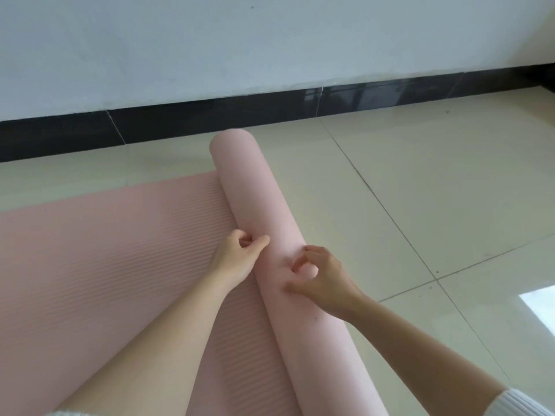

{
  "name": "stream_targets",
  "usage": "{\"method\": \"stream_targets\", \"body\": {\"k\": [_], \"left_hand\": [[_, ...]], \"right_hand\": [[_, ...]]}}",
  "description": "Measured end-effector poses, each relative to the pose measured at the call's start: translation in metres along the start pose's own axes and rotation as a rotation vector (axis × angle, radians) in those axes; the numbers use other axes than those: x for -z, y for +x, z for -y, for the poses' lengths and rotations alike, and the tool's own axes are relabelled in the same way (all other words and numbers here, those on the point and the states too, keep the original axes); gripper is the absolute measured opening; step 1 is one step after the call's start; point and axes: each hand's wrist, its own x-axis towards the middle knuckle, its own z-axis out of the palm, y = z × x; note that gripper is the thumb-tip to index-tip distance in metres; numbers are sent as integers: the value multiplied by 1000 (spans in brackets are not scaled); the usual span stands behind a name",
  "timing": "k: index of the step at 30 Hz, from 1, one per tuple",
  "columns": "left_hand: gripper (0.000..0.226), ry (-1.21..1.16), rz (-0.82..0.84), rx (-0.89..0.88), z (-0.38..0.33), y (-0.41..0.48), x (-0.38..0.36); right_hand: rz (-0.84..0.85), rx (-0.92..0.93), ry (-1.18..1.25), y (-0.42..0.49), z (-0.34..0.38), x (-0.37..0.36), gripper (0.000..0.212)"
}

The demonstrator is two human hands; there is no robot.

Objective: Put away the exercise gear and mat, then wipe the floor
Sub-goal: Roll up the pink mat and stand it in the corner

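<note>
Two edges of the mat point(240, 187) run off-frame

Soft daylight, fairly bright, no hard shadows. A white glare patch point(539, 304) sat on the floor point(420, 181) at its right edge, w/ a milky sheen over the tiles nearby. The glossy baseboard point(375, 96) carried pale reflections. The wall point(210, 40) read cool, bluish-grey. The left hand point(237, 256) was lit pale, almost washed out. The right hand point(322, 276) was darker, w/ faint soft shade beside it on the mat point(90, 265). Pic was soft overall, smeared by compression; mat ribs were only just resolved. The sleeve point(525, 403) at the bottom right corner was blurred. Wide-angle bend: baseboard line tilted & slightly bowed, tile seams splayed twd the edges.
</note>
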Motion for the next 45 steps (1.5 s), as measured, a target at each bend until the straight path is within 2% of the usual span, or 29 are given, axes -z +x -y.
{"method": "stream_targets", "body": {"k": [3,6,11,13,16,18,20,23,26,29,31,33,35,37,38,40,41,42,45], "left_hand": [[52,-36,112,79,9,-11,17],[56,-23,136,74,20,-16,32],[75,128,-83,-42,45,-21,55],[69,209,-166,-136,47,-28,63],[46,308,-197,-231,50,-34,69],[34,237,-159,-175,55,-35,75],[35,94,-107,-88,57,-37,84],[40,-3,45,30,54,-50,98],[59,199,91,38,64,-63,111],[62,370,-75,-27,70,-86,128],[49,461,-164,-84,73,-98,139],[32,370,-139,-53,78,-102,150],[34,242,-37,23,87,-99,164],[37,224,50,32,93,-94,177],[42,238,83,33,95,-90,182],[59,272,110,35,99,-83,186],[72,310,89,17,100,-80,187],[82,370,53,-14,100,-78,189],[86,649,-14,-175,100,-84,201]], "right_hand": [[20,34,67,1,13,-7,12],[74,27,173,2,20,-8,12],[74,-177,471,9,24,-14,57],[94,-209,390,12,28,-21,65],[130,-123,155,12,39,-31,62],[124,-65,45,11,47,-36,60],[144,-32,0,8,54,-39,57],[211,-15,153,7,64,-44,35],[265,26,256,4,79,-56,18],[263,101,223,-2,93,-74,26],[256,87,257,-9,101,-86,36],[275,54,353,-17,109,-100,45],[285,-27,489,-22,116,-113,55],[276,-159,584,-20,120,-120,60],[277,-205,562,-18,122,-122,50],[282,-225,351,-14,124,-121,16],[277,-204,229,-14,124,-122,14],[269,-167,142,-14,125,-123,21],[291,-91,101,-19,136,-129,29]]}}
